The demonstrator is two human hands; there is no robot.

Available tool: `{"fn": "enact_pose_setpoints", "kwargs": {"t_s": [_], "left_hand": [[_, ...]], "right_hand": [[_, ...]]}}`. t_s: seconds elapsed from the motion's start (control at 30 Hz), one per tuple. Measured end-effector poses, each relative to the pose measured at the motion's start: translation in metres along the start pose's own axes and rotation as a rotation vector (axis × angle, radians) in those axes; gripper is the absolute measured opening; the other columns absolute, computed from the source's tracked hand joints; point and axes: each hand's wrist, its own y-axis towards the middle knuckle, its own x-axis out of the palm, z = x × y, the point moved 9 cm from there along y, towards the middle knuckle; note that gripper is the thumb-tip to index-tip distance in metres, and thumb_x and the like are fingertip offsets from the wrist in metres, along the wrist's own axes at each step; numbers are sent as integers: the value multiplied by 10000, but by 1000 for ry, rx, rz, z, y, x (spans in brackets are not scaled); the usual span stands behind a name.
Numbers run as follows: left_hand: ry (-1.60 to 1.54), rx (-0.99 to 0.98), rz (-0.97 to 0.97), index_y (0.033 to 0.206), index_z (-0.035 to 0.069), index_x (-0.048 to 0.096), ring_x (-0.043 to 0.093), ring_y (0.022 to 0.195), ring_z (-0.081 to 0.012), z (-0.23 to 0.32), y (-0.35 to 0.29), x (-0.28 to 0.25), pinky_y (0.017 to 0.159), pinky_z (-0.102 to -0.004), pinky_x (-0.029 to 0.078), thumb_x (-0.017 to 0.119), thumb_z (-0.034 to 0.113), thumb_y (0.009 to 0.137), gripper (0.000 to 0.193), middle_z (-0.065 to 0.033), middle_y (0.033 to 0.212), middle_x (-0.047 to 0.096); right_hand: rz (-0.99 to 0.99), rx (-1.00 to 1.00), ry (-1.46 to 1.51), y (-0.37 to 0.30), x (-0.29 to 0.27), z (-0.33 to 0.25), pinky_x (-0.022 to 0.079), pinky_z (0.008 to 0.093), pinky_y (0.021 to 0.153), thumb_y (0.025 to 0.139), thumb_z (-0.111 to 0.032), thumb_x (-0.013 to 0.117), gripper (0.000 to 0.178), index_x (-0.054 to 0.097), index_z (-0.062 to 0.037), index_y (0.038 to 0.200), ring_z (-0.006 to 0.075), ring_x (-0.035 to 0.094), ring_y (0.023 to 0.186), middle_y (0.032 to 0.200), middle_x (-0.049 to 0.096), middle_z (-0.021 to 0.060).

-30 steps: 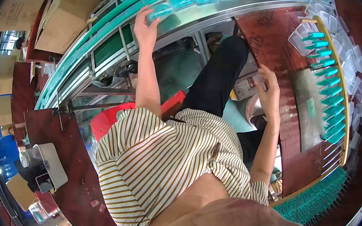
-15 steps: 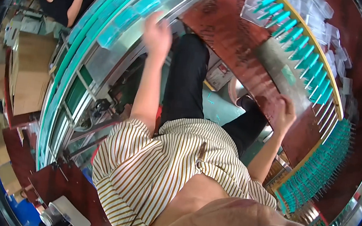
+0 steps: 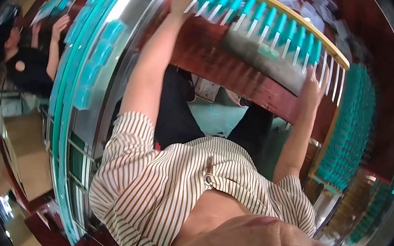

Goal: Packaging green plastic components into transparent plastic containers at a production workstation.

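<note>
A wooden rack [image 3: 286,17] with a row of thin metal pins spans the red-brown table in front of me. Teal tube-shaped pieces [image 3: 262,21] sit on most of its pins; several pins at the right end are bare. My left hand [image 3: 183,6] is closed around the rack's left end, its fingertips partly hidden by the wood. Among the pins towards the right end is my right hand [image 3: 313,87], its fingers raised beside the last teal pieces. Blur and the pins hide whether those fingers grip anything.
Clear plastic pieces [image 3: 311,12] lie heaped behind the rack. On the right stands another rack densely filled with teal pieces [image 3: 352,126]. A conveyor [image 3: 68,123] carrying teal blocks [image 3: 100,53] runs along my left. Beyond it, a person [image 3: 33,65] has hands raised near a similar rack.
My left hand has moved from beside the conveyor to the rack's left end. My right hand has risen from the table edge to the pins. The view has turned.
</note>
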Motion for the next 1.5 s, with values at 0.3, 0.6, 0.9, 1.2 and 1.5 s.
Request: {"fn": "enact_pose_setpoints", "kwargs": {"t_s": [0.3, 0.6, 0.9, 1.2, 1.5], "left_hand": [[-321, -218, 223, 1081, 6, 504, 575, 822, -371, -137, -87, -1, 720, -441, 474, 543, 97, 798, 300, -210, 939, 576], [-1716, -449, -348, 1091, -20, 472, 574, 694, -157, 30, -169, 25, 608, -281, 517, 549, 50, 774, 333, -75, 875, 569], [-2000, -302, -467, 1037, 42, 506, 563, 713, -128, 204, -194, 61, 550, -265, 468, 450, 306, 920, 294, -55, 883, 571], [-2131, -400, -549, 1051, 62, 490, 590, 726, -144, 203, -187, 54, 534, -265, 481, 427, 397, 917, 366, -46, 910, 563], [-2119, -386, -537, 1055, 55, 509, 596, 735, -137, 192, -182, 60, 538, -262, 478, 431, 376, 919, 357, -48, 936, 602]], "right_hand": [[-273, 63, 257, 4, 27, 2, 418, 331, 896, 785, -186, 622, 528, 421, 21, 1227, 200, 518, 1021, 1149, 467, 108], [-274, 52, 155, 9, 31, -2, 366, 311, 899, 749, -178, 645, 456, 521, -7, 1153, 153, 476, 1019, 1102, 521, 80], [-285, 52, 359, -57, 32, 0, 393, 302, 879, 745, -112, 630, 400, 542, -42, 1129, 145, 478, 1049, 1226, 476, 37], [-401, -316, -457, -70, 61, -11, 371, 330, 920, 780, -125, 603, 391, 506, -4, 1140, 186, 482, 1056, 1257, 454, 63], [-54, -408, -220, 32, 22, 26, 414, 285, 823, 848, -169, 532, 299, 534, 2, 1093, 163, 520, 971, 1066, 563, 60]]}}
